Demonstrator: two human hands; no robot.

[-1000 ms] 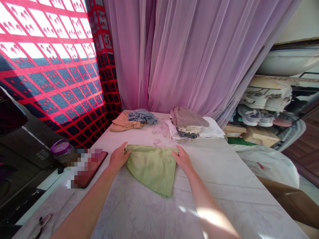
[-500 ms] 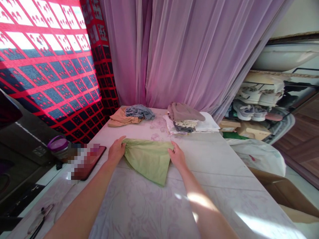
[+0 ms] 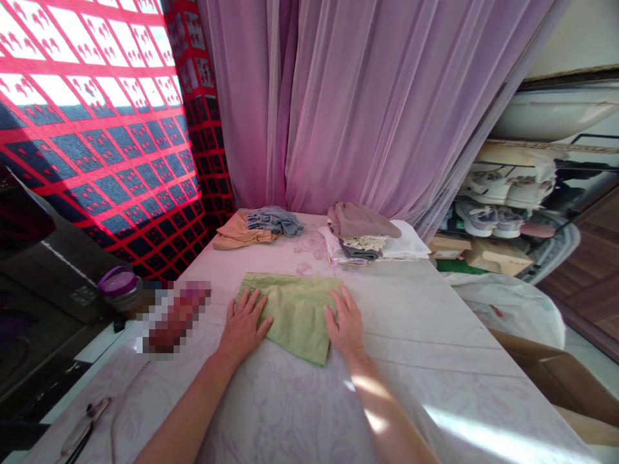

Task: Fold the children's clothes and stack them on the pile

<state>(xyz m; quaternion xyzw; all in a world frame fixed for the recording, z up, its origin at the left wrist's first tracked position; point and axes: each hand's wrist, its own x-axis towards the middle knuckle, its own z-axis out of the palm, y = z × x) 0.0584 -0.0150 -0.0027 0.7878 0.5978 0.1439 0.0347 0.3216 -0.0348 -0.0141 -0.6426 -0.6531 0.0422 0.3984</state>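
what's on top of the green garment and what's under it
The left hand and right hand rest on the green garment. Pale floral cloth shows around it; whatever lies directly underneath is covered and cannot be seen.

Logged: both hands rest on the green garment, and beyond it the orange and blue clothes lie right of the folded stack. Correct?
Not quite: in the head view, the orange and blue clothes lie left of the folded stack; the left hand and right hand rest on the green garment.
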